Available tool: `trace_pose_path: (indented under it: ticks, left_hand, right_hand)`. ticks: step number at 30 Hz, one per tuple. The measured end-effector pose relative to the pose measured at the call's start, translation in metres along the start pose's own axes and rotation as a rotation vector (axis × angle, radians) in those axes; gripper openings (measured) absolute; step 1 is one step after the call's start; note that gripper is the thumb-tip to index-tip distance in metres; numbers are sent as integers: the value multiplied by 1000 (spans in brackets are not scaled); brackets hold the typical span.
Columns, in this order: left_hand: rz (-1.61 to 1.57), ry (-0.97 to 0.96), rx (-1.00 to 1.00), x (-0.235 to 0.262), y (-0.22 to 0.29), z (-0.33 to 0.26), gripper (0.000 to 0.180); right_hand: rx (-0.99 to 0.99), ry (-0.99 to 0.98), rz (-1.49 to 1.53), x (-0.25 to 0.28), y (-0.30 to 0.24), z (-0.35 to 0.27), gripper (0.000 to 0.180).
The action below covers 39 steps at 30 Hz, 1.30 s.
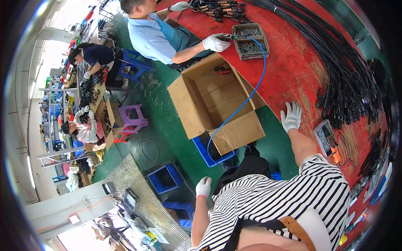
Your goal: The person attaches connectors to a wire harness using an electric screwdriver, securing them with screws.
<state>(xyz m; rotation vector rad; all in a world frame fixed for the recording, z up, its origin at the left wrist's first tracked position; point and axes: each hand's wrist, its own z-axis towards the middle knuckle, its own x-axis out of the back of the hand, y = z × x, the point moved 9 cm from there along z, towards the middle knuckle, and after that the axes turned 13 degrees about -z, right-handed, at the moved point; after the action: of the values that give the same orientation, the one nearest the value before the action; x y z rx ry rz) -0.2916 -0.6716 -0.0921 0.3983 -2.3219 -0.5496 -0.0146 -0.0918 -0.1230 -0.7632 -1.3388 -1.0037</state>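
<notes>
My right hand (292, 116), in a white glove, lies flat on the red tabletop (289, 71) with its fingers spread and nothing in it. Beside that forearm is a small tray (324, 137) of small metal parts, with an orange-handled tool (336, 154) at its edge. Past the hand, a thick bundle of black cables (343, 83) spreads over the table. My left hand (204, 187), also gloved, hangs low at my side above the green floor. Its fingers look loosely curled together, and nothing shows in them. A blue crate (169, 178) stands on the floor beyond it.
An open cardboard box (217, 100) stands against the table. Across it, a co-worker's gloved hand (216, 42) holds a tool with a blue hose (264, 62) at a divided box of screws (250, 41). A plastic-covered bench (138, 180) and stools (133, 117) are on the left.
</notes>
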Motion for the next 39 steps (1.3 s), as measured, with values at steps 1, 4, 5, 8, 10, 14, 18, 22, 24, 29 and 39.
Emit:
trace_pose_path:
  ticks: [1,4,5,8,10,14,18,22,24,29,39]
  left_hand:
    - [0,-3,-7,3,-3,-1,49]
    - [-22,-27,-48,10,-9,1,49]
    - [-15,-46,-67,10,-12,2,49]
    - [-43,-110,-101,12,-41,14,50]
    - [-63,-152,-71,20,-77,25,48]
    - [-134,-363,-7,25,-125,40,47]
    - [-175,-464,4,44,-181,65,48]
    - [-102,-507,15,83,-254,119,42]
    - [18,-534,-74,98,-244,134,41]
    - [-11,-407,15,128,-181,128,28]
    - [85,-503,-350,65,-105,135,44]
  right_hand:
    - [-6,5,-2,0,0,-1,58]
    - [-104,2,-19,-4,3,-9,58]
    - [-128,7,-31,-4,3,-14,58]
    - [-267,-69,-17,4,1,-42,54]
    - [-224,-274,111,41,-45,-58,51]
    - [-256,-116,145,60,-87,-143,45]
    - [-391,-145,255,48,-118,-260,41]
    - [-470,-521,342,45,-124,-351,46]
    - [-634,-817,403,22,-101,-417,50]
    - [-991,-978,432,-1,-55,-525,52]
    - [-743,-595,477,84,-106,-370,55]
